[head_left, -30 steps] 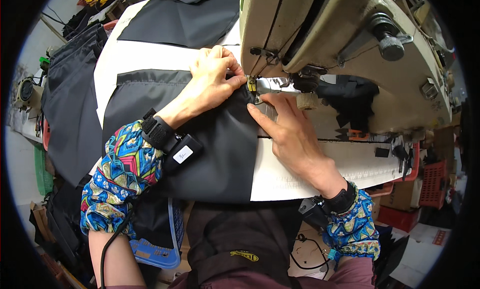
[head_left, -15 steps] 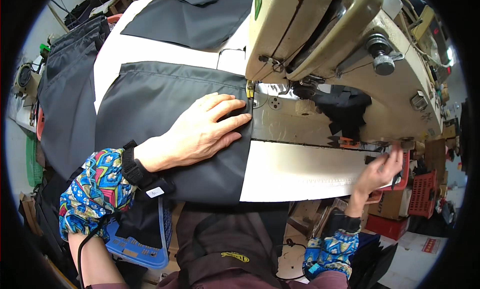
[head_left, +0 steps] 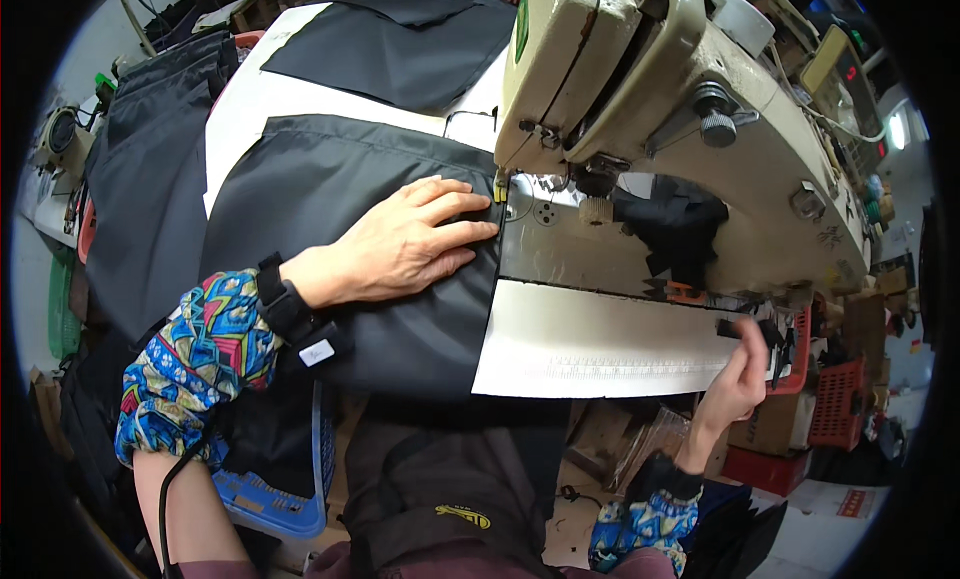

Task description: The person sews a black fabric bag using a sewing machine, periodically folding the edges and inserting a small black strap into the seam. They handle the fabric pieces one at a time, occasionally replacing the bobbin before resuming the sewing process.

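Note:
My left hand [head_left: 400, 241] lies flat on a large black fabric panel [head_left: 310, 199], fingers stretched toward its right edge. That edge runs beside the presser foot [head_left: 501, 187] of a cream sewing machine [head_left: 775, 174], and a stitched band crosses the panel's far side. At the table's right end is my right hand [head_left: 733, 384], with bent fingers drawn together. Its fingertips are beside a small black piece [head_left: 728, 328]; the frames do not show clearly what they pinch. Orange-handled thread snips [head_left: 685, 291] lie near the machine bed, left of that hand.
More black fabric [head_left: 390, 49] lies on the white table beyond the panel, and black pieces [head_left: 160, 169] hang at the left. A bunched black cloth [head_left: 675, 224] sits under the machine arm. Blue [head_left: 270, 509] and red baskets [head_left: 838, 404] stand below the table.
My right hand has drawn back slightly and its fingers have come together beside the small black piece. The left hand stays flat on the panel. The whole view has shifted a little.

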Available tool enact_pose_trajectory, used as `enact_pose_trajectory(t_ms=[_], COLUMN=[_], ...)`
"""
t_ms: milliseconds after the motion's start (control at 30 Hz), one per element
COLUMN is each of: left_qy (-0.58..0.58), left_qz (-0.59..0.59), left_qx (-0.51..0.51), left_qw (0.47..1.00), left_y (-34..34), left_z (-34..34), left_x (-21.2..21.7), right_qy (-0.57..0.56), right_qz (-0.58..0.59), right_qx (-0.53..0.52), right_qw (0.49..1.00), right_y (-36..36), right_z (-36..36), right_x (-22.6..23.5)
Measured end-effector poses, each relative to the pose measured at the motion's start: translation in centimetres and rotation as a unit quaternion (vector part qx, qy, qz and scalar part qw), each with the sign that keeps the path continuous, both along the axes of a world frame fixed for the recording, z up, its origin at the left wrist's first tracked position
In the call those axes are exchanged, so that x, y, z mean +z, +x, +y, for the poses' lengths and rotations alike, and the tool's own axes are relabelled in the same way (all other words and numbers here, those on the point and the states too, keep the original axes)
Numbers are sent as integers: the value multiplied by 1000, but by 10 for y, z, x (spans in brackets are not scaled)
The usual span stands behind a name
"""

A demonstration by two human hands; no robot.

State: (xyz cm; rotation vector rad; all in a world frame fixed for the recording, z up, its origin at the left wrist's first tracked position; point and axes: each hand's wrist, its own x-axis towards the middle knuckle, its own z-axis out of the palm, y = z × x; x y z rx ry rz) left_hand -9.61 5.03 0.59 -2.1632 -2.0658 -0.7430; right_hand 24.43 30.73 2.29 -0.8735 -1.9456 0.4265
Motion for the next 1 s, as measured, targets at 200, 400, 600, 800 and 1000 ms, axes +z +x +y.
enact_pose_trajectory(t_ms=[200,400,600,800,1000], left_qy=[-114,-92,-60,77,116], left_qz=[22,-56,65,107,78], left_qx=[27,39,99,100,52], left_qw=[993,993,991,986,989], left_y=[50,130,215,235,231], left_z=[-36,-113,-188,-206,-196], left_x=[3,4,-31,-41,-19], right_qy=[-320,-624,-708,-684,-608], right_qz=[-237,-77,-98,-116,-134], right_qx=[524,475,433,404,387], right_qw=[753,616,550,596,680], right_y=[-41,-47,-10,-6,6], right_z=[-135,-194,-235,-244,-246], right_x=[-20,-70,-47,-22,-25])
